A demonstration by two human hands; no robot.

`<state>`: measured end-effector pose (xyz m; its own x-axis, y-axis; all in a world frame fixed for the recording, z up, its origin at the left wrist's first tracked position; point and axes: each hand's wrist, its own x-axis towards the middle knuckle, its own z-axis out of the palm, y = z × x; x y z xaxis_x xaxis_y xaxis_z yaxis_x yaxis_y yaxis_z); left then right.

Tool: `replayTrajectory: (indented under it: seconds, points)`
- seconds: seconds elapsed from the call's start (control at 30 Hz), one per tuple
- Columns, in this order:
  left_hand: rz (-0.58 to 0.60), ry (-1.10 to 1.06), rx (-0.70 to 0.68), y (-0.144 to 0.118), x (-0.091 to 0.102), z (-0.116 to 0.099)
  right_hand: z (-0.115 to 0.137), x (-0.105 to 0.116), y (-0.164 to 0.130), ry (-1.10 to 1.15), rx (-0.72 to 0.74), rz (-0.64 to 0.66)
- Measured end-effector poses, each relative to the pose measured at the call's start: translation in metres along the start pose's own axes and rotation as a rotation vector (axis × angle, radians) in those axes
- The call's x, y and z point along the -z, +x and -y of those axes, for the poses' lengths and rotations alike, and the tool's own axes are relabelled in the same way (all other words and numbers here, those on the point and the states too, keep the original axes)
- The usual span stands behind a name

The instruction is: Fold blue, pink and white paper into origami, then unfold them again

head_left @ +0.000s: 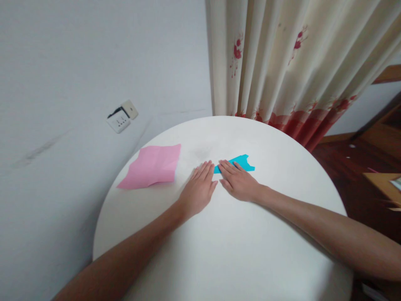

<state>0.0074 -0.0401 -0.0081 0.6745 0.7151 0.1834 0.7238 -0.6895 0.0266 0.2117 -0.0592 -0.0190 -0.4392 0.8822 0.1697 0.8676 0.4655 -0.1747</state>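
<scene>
The blue paper (242,162) lies near the middle of the round white bench (232,242), toward the far side. The right hand (239,182) rests on top of it, palm down, with the fingers out straight. The left hand (199,190) is flat too, with its fingertips right by the thin left end of the paper. It may cover a bit of that end, but that part is hidden. Neither hand is curled up or pinching anything.

It looks like the person is pressing the paper flat. To do that well, one hand should hold the paper so it can't slip, while the other rubs slowly along it. The push should be firm and even, right out to the tips. The edges should line up first, because a crooked crease is hard to fix. Rubbing too hard could wrinkle or tear the thin end.

The pink paper (153,165) sits by itself on the left side, a bit wavy.

No words or brand names can be read on either paper. The wall socket (119,120) is too small to show any writing. The curtain (266,54) has red flowers.
</scene>
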Motion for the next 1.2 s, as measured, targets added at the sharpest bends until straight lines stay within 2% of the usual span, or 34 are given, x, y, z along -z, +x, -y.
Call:
replayTrajectory:
  seconds: [0.1, 0.23, 0.57, 0.67, 0.77, 0.83, 0.9, 1.0, 1.07, 1.2]
  points:
    - [0.057, -0.062, -0.047, 0.003, -0.01, 0.003, -0.001, -0.002, 0.0, 0.004, -0.005, 0.0]
    - [0.063, -0.057, -0.046, 0.002, -0.014, 0.006, -0.006, -0.004, -0.001, -0.007, -0.069, 0.001]
    - [0.067, -0.062, -0.049, 0.001, -0.013, 0.006, -0.049, 0.001, -0.006, -0.074, -0.502, 0.003]
    - [0.07, -0.06, -0.046, 0.0, -0.013, 0.006, -0.059, 0.005, -0.004, -0.073, -0.576, -0.089]
    - [0.072, -0.065, -0.047, 0.001, -0.01, 0.005, -0.057, 0.013, -0.001, -0.083, -0.505, -0.263]
    - [0.064, -0.07, -0.049, 0.001, -0.009, 0.004, -0.048, 0.016, 0.001, -0.066, -0.399, -0.316]
    - [0.051, -0.074, -0.051, 0.001, -0.009, 0.003, -0.036, 0.016, 0.002, -0.01, -0.256, -0.28]
    - [0.037, -0.081, -0.056, 0.001, -0.01, 0.004, -0.02, 0.01, 0.002, 0.087, -0.052, -0.16]
    - [0.035, -0.084, -0.057, 0.001, -0.011, 0.004, -0.014, 0.003, 0.002, 0.114, 0.011, -0.097]
    - [0.044, -0.086, -0.051, 0.001, -0.01, 0.004, -0.013, -0.003, 0.002, 0.103, 0.042, -0.022]
